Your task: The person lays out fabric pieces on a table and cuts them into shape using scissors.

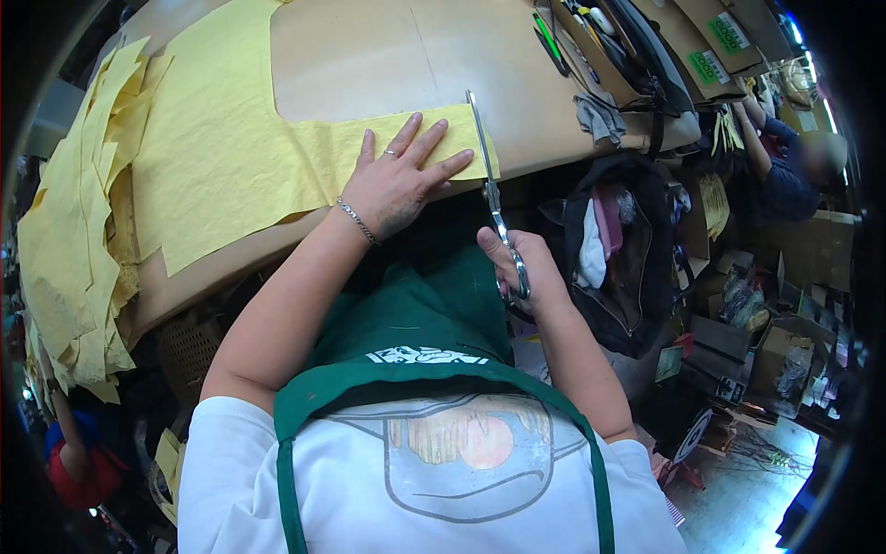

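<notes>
A large piece of yellow leather-like sheet (212, 129) lies on the table, with a narrow strip running right along the front edge. My left hand (401, 175) rests flat on that strip, fingers spread, a ring and a bracelet on it. In my right hand (526, 268) I grip the handles of metal scissors (492, 194) near the table's edge. Their blades cross the strip close to its right end and point away from me. A small piece of yellow shows on the right side of the blades.
Stacked yellow sheets (74, 222) hang over the table's left end. A box of tools (600, 37), a green pen (546, 35) and a grey cloth (600, 120) are at the back right. An open black bag (637, 268) hangs beside the table. Another person (784, 166) is at the far right.
</notes>
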